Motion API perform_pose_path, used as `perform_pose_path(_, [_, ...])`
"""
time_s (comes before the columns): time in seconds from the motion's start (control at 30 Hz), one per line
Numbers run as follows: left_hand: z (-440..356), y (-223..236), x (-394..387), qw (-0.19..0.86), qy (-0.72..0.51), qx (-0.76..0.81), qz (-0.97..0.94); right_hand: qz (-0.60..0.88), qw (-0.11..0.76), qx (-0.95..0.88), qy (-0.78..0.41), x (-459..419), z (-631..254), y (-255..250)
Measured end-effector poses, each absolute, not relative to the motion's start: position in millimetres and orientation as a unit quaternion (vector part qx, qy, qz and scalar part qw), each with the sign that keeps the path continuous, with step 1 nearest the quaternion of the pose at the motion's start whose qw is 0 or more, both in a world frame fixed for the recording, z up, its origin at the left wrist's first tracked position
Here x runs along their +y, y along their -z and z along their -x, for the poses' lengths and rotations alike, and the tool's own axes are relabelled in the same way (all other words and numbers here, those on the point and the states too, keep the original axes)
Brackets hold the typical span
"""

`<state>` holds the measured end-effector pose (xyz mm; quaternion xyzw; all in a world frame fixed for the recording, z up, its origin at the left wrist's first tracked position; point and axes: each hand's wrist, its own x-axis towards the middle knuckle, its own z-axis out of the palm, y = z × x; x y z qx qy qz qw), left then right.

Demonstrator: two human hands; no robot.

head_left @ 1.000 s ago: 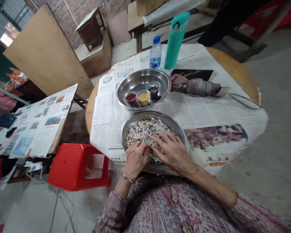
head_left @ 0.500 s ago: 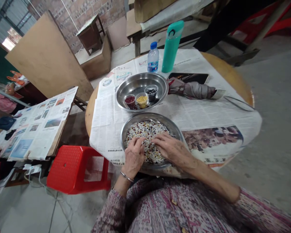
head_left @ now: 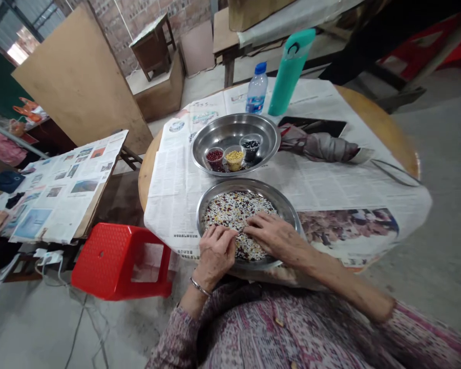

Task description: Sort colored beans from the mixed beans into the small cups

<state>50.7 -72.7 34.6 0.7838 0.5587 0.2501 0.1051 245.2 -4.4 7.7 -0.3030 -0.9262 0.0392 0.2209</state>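
Observation:
A steel basin (head_left: 292,205) near my body holds a mix of white grains (head_left: 236,207) with red, yellow and black beans. Over its near left side, my left hand (head_left: 217,251) has its fingers curled together, and whatever they pinch is too small to make out. My right hand (head_left: 275,236) rests at the right part of the mix, fingers stretched over the grains and slightly apart. Behind stands a second steel basin (head_left: 230,128). Inside it are three clear cups: one of red beans (head_left: 214,158), one of yellow beans (head_left: 234,159) and one of black beans (head_left: 250,149).
Newspaper (head_left: 169,200) covers the round table. A water bottle (head_left: 257,89), a teal flask (head_left: 291,74), a dark phone (head_left: 332,127) and a folded umbrella (head_left: 322,145) stand or lie behind. A red stool (head_left: 103,259) is at left, beside another papered table (head_left: 69,205) with a person's hand.
The view has shifted, moving the table and basins slightly rightward in the picture. Both hands stay over the grains; the left hand's fingers have drawn a little closer together and nearer my body.

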Motion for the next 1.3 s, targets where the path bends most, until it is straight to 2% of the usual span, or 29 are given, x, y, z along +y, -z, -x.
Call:
perform_pose_path(0.17, [-51.3, -45.3, -71.2, 0.114, -0.154, 0.567, -0.801, 0.324, 0.197, -0.925, 0.003, -4.7, -261.7, -7.5])
perform_pose_path(0.37, [-53.1, -42.7, -71.7, 0.103, -0.124, 0.581, -0.797, 0.312, 0.228, -0.92, -0.069, -17.2, -259.5, -0.4])
perform_pose_path(0.6, [-53.6, -33.4, -74.1, 0.079, -0.21, 0.575, -0.787, 0.356, 0.264, -0.89, -0.11, -9.3, -240.5, -13.6])
perform_pose_path(0.83, [-52.6, -13.4, -78.4, 0.013, -0.346, 0.545, -0.763, 0.436, 0.174, -0.882, -0.036, 3.7, -204.0, -18.8])
perform_pose_path(1.03, [-52.8, -10.2, -77.4, 0.001, -0.357, 0.546, -0.758, 0.416, 0.132, -0.899, -0.038, 9.5, -180.7, -17.9])
perform_pose_path(1.3, [-53.1, -9.0, -78.2, 0.008, -0.353, 0.551, -0.756, 0.416, 0.176, -0.888, -0.084, 18.1, -177.2, -3.8])
